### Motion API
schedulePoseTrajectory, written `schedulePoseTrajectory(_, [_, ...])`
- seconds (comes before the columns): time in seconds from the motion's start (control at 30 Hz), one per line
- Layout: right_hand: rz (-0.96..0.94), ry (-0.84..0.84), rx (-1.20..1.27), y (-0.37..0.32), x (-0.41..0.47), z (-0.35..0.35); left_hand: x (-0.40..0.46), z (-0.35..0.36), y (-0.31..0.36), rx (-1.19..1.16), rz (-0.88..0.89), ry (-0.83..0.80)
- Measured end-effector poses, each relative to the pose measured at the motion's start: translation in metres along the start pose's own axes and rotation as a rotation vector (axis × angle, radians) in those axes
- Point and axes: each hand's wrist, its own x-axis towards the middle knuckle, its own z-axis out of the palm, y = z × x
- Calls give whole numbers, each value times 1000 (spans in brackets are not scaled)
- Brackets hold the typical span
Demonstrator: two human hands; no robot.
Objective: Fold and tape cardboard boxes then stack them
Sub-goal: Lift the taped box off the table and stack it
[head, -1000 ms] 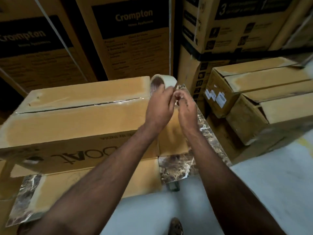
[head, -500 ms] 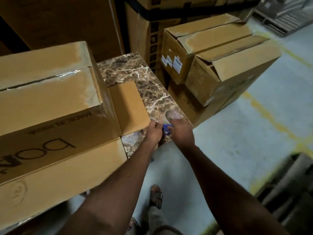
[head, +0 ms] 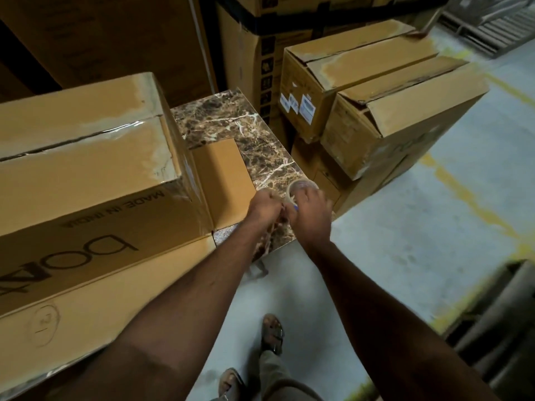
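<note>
Holding the tape roll [head: 299,190] in my right hand [head: 311,215], fingers curled over its rim, I have it just above the near corner of the marble-patterned table [head: 231,123]. My left hand [head: 265,208] sits right against it, fingers bunched as if pinching the loose tape end — it is too blurred to say what they actually hold, and something small and blue shows between my hands that I cannot identify. The long cardboard box [head: 86,157] lies to my left on the table, its top seam already glossy with tape, one end flap [head: 221,180] lying flat on the marble. Finished boxes [head: 376,91] are stacked well apart to the right. The risk, I judge, is losing the tape end back onto the roll, or letting it fold onto itself if I pull crookedly — then I waste time picking at it. Setting the roll this near the edge could also send it to the floor [head: 405,256].
</note>
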Motion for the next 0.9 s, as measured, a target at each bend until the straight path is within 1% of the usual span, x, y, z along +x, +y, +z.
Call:
schedulePoseTrajectory(0.07, [18, 95, 119, -24, -1, -13, -10, -18, 25, 73, 168, 145])
schedulePoseTrajectory(0.1, [56, 83, 213, -39, -2, -20, -18, -29, 38, 122, 246, 222])
schedulePoseTrajectory(0.17, [202, -61, 418, -73, -7, -32, -37, -59, 67, 275, 405, 391])
schedulePoseTrajectory(0.2, [281, -162, 507, -92, -6, -34, -45, -78, 79, 380, 462, 488])
schedulePoseTrajectory(0.23, [374, -297, 608, -113, -6, -36, -50, -98, 88, 501, 478, 579])
schedulePoseTrajectory(0.27, [481, -473, 736, -134, -7, -37, -51, -119, 90, 632, 431, 644])
schedulePoseTrajectory(0.3, [590, -664, 877, -153, -8, -40, -50, -139, 89, 751, 317, 676])
schedulePoseTrajectory(0.33, [677, -841, 1012, -169, -10, -42, -50, -158, 83, 837, 170, 661])
schedulePoseTrajectory(0.37, [737, -988, 1151, -182, -14, -46, -51, -175, 76, 866, 24, 612])
schedulePoseTrajectory(0.4, [783, -1092, 1277, -191, -17, -49, -52, -187, 69, 842, -104, 548])
schedulePoseTrajectory(0.43, [814, -1156, 1381, -199, -18, -48, -55, -194, 62, 788, -204, 481])
schedulePoseTrajectory(0.47, [832, -1189, 1464, -205, -17, -45, -56, -197, 56, 733, -265, 429])
schedulePoseTrajectory(0.5, [853, -1199, 1542, -210, -13, -41, -58, -198, 54, 692, -288, 400])
schedulePoseTrajectory(0.57, [919, -1178, 1677, -221, -7, -34, -59, -197, 55, 670, -305, 386])
schedulePoseTrajectory(0.63, [935, -1147, 1768, -231, -9, -31, -65, -197, 55, 684, -329, 368])
schedulePoseTrajectory(0.77, [795, -1090, 1839, -253, -28, -39, -85, -215, 44, 713, -349, 338])
schedulePoseTrajectory(0.9, [726, -1036, 1815, -274, -51, -62, -112, -242, 41, 737, -287, 332])
